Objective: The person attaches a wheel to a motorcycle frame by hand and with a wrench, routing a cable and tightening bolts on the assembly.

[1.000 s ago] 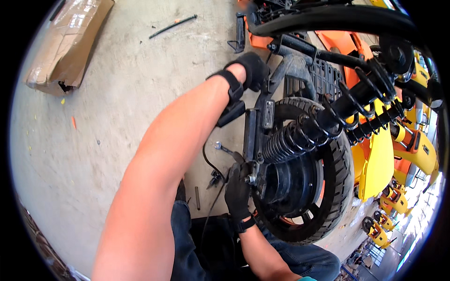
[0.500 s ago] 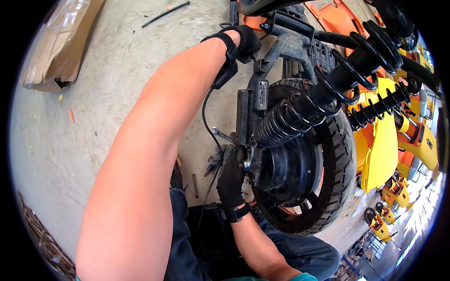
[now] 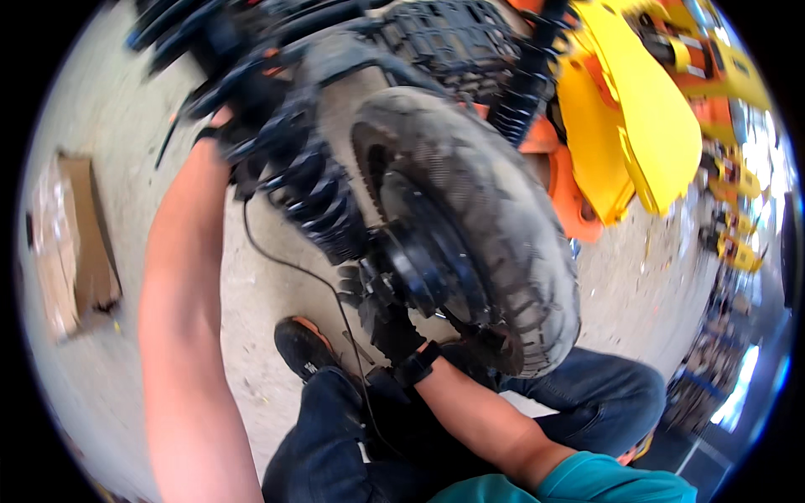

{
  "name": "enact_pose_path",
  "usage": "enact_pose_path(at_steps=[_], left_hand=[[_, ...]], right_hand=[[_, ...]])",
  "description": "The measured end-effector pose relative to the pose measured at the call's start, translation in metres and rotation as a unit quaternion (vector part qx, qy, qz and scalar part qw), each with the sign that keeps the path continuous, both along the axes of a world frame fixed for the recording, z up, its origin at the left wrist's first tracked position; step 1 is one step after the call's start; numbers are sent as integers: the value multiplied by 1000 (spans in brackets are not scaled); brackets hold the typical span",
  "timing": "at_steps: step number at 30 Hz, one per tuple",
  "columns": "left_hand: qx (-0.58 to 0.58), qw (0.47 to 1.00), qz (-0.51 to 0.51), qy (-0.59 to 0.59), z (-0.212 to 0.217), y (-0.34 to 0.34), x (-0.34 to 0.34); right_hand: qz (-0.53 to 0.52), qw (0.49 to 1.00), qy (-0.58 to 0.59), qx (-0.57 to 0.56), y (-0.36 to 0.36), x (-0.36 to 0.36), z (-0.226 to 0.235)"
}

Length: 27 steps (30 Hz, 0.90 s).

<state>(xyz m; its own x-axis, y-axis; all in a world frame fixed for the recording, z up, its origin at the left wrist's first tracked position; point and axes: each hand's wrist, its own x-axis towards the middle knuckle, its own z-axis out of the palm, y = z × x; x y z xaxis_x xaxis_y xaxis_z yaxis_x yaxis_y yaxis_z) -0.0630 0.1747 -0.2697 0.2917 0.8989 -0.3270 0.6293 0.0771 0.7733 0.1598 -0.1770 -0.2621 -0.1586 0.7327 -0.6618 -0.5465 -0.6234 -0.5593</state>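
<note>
A black wheel with a knobbly tyre (image 3: 524,251) stands tilted before me, its dark hub (image 3: 423,264) facing left. My right hand (image 3: 394,327), in a black glove, is closed around the axle end (image 3: 375,267) at the hub's near left side; blur hides the exact grip. A black coil-spring shock absorber (image 3: 306,184) rises from there to the upper left. My left hand (image 3: 221,117) reaches up beside it, mostly hidden behind the springs, so its fingers do not show. A thin black cable (image 3: 310,272) hangs from near my left wrist.
A cardboard box (image 3: 75,243) lies on the floor at the left. Beyond the wheel are yellow panels (image 3: 650,126), an orange part (image 3: 570,197) and a black plastic grid (image 3: 449,38). My shoe (image 3: 303,345) is below the axle; yellow vehicles (image 3: 738,251) stand far right.
The view has shifted and turned, and the wheel and shock absorber now appear farther left. The springs now cover most of my left hand. My right hand stays at the axle end.
</note>
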Motion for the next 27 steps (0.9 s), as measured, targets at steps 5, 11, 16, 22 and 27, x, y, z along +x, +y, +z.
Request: enact_pose_path(at_steps=[5, 11, 16, 22, 27], left_hand=[[-9, 999, -29, 10, -1, 2, 17], [-4, 998, -41, 40, 14, 3, 3], [6, 999, -43, -4, 10, 1, 8], [-13, 999, -40, -34, 10, 0, 4], [-21, 997, -20, -73, 11, -6, 5]], right_hand=[[-243, 909, 338, -3, 14, -7, 22], [-330, 805, 493, -2, 18, -31, -9], [-268, 740, 615, -39, 13, -26, -45], [-214, 822, 525, -60, 23, -14, 18], [199, 978, -20, 58, -8, -13, 65]])
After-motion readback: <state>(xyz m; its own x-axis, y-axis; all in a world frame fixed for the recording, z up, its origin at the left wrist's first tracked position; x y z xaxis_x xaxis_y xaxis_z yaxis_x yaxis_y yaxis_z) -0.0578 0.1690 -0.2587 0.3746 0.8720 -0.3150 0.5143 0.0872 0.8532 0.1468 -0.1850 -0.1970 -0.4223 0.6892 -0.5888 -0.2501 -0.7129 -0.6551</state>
